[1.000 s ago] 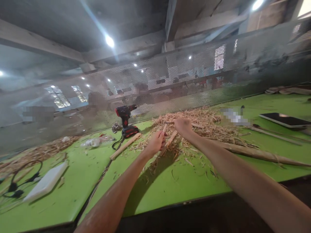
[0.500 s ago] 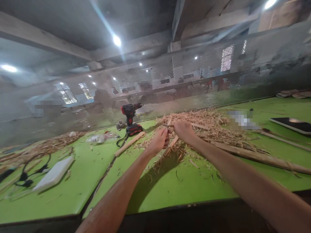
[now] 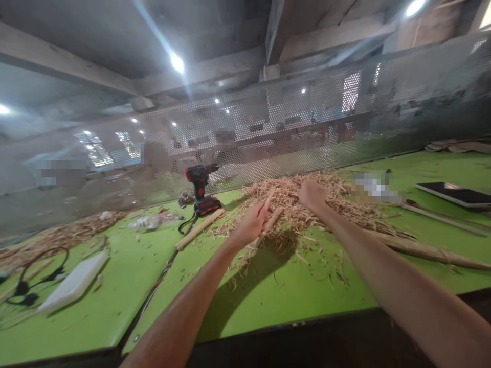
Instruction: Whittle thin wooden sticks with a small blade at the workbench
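Near the middle of the green table, my left hand (image 3: 253,223) is closed round a thin pale wooden strip (image 3: 270,196), whose end sticks up past the fingers. Another wooden piece (image 3: 271,223) lies just beside that hand, over the shavings. My right hand (image 3: 312,195) is a closed fist farther right, above the pile of wood shavings (image 3: 287,186); what it grips is hidden. The two hands are apart.
A red-black cordless drill (image 3: 201,189) stands behind, left of the hands, beside a flat stick (image 3: 200,229). A long wooden piece (image 3: 425,248) lies right. Farther out are a phone (image 3: 452,194), a white block (image 3: 74,281), a black cable (image 3: 23,288) and a mesh screen (image 3: 291,122).
My right hand has moved right, away from my left hand, over the shavings. The wooden strip in my left hand now shows more plainly. The view has shifted slightly.
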Available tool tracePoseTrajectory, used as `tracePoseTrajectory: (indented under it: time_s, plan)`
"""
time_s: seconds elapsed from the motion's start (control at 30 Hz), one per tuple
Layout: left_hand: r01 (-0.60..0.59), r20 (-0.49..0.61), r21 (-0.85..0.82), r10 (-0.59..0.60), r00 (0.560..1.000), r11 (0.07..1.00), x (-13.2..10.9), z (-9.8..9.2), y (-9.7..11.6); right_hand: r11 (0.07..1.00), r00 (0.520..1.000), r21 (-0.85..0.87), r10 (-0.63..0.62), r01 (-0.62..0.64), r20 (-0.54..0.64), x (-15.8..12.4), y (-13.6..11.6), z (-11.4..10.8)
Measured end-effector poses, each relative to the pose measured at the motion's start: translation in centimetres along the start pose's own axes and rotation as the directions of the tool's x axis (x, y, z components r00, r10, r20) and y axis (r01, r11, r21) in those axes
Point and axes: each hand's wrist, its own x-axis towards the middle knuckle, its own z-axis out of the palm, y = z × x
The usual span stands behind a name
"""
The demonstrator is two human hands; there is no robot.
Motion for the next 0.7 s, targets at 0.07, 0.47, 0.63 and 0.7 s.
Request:
tracePoseTrajectory:
  time_s: [0.07,0.47,0.63,0.7]
  plan:
    - [0.015,0.021,-0.123,-0.013,1.000,0.992,0.0,-0.3,0.1,1.000,0.999,-0.025,-0.001,0.000,-0.040,0.0,-0.2,-0.3]
    - [0.135,-0.072,-0.429,-0.183,0.981,0.893,0.5,-1.6,0.4,0.960,0.959,-0.108,-0.242,0.258,0.145,-2.4,-4.2,1.7]
    - [0.038,-0.095,-0.534,-0.105,0.990,0.845,0.7,-2.0,0.2,0.949,0.947,-0.142,-0.249,0.280,0.203,-3.6,-5.5,2.1]
    - [0.004,-0.092,-0.569,-0.068,0.993,0.822,0.8,-2.1,-0.1,0.942,0.944,-0.165,-0.254,0.291,0.210,-4.0,-5.7,2.0]
